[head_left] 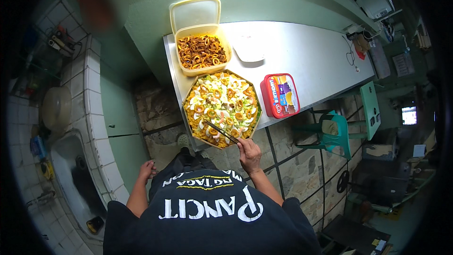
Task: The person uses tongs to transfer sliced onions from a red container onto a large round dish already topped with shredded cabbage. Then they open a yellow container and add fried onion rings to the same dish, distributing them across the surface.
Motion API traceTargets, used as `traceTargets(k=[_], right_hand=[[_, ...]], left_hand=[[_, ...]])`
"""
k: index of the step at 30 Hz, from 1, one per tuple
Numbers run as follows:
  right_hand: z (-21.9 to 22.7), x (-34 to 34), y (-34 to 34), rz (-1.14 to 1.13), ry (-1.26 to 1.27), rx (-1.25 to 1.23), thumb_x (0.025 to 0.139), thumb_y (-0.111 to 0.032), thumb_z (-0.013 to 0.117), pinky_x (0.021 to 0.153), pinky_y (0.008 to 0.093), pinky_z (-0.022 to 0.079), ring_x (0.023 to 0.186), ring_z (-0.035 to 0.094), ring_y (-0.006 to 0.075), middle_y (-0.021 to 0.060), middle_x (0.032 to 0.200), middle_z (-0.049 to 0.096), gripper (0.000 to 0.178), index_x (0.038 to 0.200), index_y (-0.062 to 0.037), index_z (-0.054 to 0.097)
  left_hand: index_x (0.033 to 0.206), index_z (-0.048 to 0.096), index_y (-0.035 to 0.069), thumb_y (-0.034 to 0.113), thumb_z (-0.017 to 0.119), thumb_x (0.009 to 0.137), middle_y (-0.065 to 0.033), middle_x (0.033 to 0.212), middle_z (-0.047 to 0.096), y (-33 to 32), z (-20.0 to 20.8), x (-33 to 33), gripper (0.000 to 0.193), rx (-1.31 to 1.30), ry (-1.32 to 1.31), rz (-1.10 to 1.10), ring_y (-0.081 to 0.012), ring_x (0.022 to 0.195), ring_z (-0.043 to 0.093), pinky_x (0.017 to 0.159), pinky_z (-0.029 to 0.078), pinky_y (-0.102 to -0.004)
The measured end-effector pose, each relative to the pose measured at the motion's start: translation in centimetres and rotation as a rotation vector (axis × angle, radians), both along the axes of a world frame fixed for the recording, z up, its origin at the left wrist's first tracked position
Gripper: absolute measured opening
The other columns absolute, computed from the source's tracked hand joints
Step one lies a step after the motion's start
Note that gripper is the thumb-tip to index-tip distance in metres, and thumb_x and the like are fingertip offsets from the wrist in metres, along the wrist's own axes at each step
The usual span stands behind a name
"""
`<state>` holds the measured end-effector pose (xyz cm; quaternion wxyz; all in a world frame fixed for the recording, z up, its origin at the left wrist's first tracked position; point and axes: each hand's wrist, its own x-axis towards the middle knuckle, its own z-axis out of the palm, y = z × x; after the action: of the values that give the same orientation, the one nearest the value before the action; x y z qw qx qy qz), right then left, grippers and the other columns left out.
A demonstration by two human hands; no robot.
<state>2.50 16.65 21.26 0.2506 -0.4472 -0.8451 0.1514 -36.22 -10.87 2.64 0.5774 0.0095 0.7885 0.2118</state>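
Note:
An eight-sided tray [184, 117] at the table's near left corner is heaped with yellow noodles topped with egg slices, squid rings, shrimp and chopped greens. My right hand [249, 154] grips slim dark tongs [222, 131] at the tray's near right edge, and their tips reach down to the topping. Whether the tips pinch a piece is too small to tell. Away from the table, my left hand [147, 170] hangs low on the left with its fingers curled in, and nothing shows in it. Behind the tray, a pale yellow container [228, 49] holds browned squid rings, its lid [195, 12] leaning up against the wall.
A red tub [282, 95] stands right of the tray, and a white container [249, 49] sits farther back on the white table [311, 52]. Green chairs [336, 134] are off to the right. At the left is a sink [71, 160] beside a tiled ledge [100, 132].

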Motion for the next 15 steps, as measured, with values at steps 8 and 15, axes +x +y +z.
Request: traceTargets(k=[8,15], right_hand=[[1.0,0.8,0.8,-0.008,-0.039,-0.017,0.091,-0.016,0.064,0.063,0.0385,0.046,0.074,0.062,0.0281,0.0086,0.088,0.062,0.017,0.106,-0.009,0.067],[4.2,2.2,0.4,0.016,-0.2,-0.066,0.091,-0.018,0.064,0.06,0.0379,0.046,0.072,0.063,0.0265,0.007,0.086,0.062,0.016,0.104,-0.0089,0.067]], left_hand=[[0.134,0.054,0.021,0.034,0.053,0.097,0.0021,0.09,0.065,-2.2,-0.9,0.8,0.04,0.007,-0.004,0.06,-0.0109,0.065,0.057,0.056,0.045,-0.0307],[0.133,0.055,0.02,0.034,0.053,0.097,0.0007,0.088,0.067,-4.7,-2.6,1.2,0.039,-0.031,0.016,0.119,-0.0099,0.058,0.046,0.05,0.039,-0.0283]])
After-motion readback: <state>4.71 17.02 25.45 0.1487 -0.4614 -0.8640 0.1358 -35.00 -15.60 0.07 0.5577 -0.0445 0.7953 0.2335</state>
